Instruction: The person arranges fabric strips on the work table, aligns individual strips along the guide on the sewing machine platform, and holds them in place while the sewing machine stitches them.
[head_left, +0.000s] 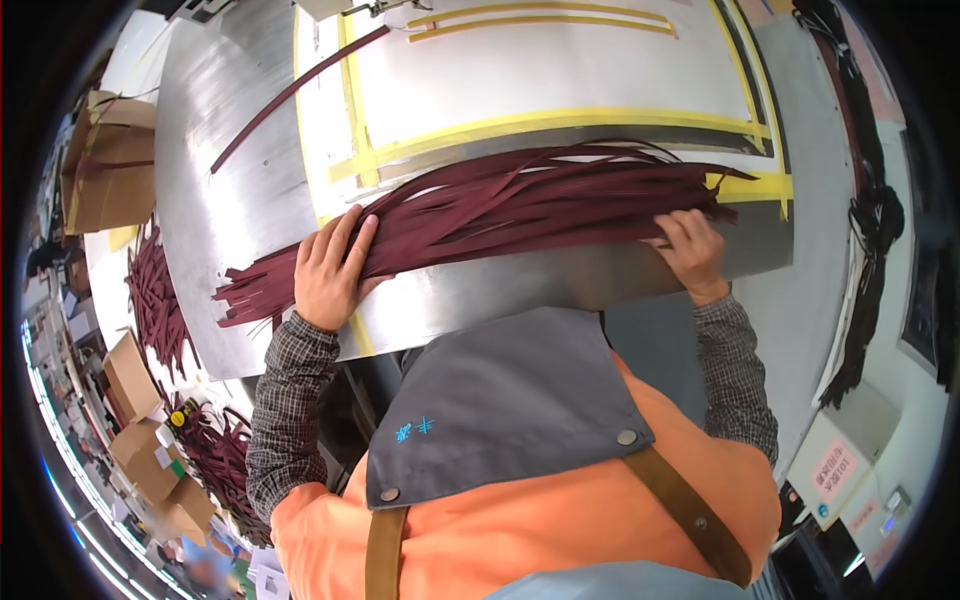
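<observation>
Nearest to us are our grey apron (500, 390) with blue stitching and the orange garment (520, 510) under it, with checked sleeves (290, 410) on both forearms.

Just beyond, at the near edge of the metal surface (225, 110), we have a long bundle of maroon strips (520, 205). It lies along that edge, its cut left end towards the near left corner, its other end short of the right edge. Our left hand (335, 270) rests palm down across the bundle nearer its left end, fingers wide and a little spread. Our right hand (690, 250) is at the bundle's near side towards the right end, fingers curled narrow; we cannot tell whether they pinch any strips.

Past the bundle, yellow tape (560, 118) borders a white panel (560, 75) that reaches towards the far edge. A single maroon strip (300, 95) lies aslant left of the panel, crossing the tape at its upper end. On the panel's far part we see two narrow yellow bars (540, 20).

Off the left edge are a heap of maroon strips (160, 310) and an open carton (110, 190); off the right edge, a long black bundle (875, 215).
</observation>
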